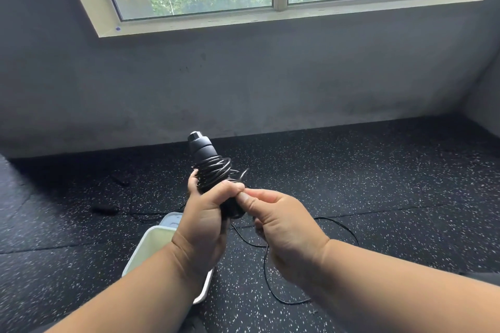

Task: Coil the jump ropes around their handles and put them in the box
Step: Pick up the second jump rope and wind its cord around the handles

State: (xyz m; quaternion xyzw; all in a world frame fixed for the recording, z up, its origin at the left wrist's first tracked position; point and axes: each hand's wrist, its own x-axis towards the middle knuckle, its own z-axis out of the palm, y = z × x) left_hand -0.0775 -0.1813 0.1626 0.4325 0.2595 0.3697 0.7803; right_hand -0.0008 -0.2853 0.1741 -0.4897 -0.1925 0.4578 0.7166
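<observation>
Left hand (201,220) grips rope-wound handles (209,167); right hand (281,224) pinches the rope (266,259).

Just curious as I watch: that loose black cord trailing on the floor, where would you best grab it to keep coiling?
Pinch the cord close to the handles, coming from the right, where the right hand pinches it. It leaves the coil there, while the left hand grips the handles upright.

A black jump rope with thick black handles (205,154) is held upright above the floor, its thin black cord (213,173) wound in many loops around the handles. The loose remainder of cord (266,265) trails down across the speckled floor. A white rectangular plastic box (151,246) sits open below, just left.
</observation>
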